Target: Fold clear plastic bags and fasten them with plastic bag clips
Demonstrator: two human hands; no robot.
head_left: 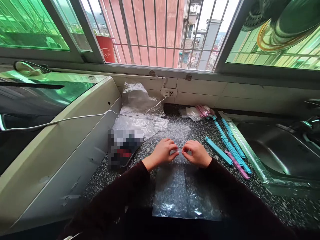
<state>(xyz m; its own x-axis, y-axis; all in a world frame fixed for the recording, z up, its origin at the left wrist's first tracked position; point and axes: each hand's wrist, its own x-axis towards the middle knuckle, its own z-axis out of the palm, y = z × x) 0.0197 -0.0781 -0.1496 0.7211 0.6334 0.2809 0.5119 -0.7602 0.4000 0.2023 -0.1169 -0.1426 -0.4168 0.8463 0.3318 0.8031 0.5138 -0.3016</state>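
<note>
A clear plastic bag (172, 196) lies flat on the speckled dark counter, its lower end reaching the front edge. At its upper end, my left hand (163, 151) and my right hand (196, 153) face each other with a small gap between the fingertips. Both hands are closed in a pinch on the bag's top edge, where a thin, clear, whitish strip spans the gap. Right of my right hand lie several turquoise bag-sealing clips (218, 151) and a pink clip (237, 165).
A steel sink (265, 180) borders the right side. Crumpled clear bags (140, 100) and a partly blurred dark object (125, 150) lie left. Small packets with pink strips (200, 111) sit at the back. A white cord (100, 115) runs from the wall socket (170, 93) across a pale appliance (82, 133).
</note>
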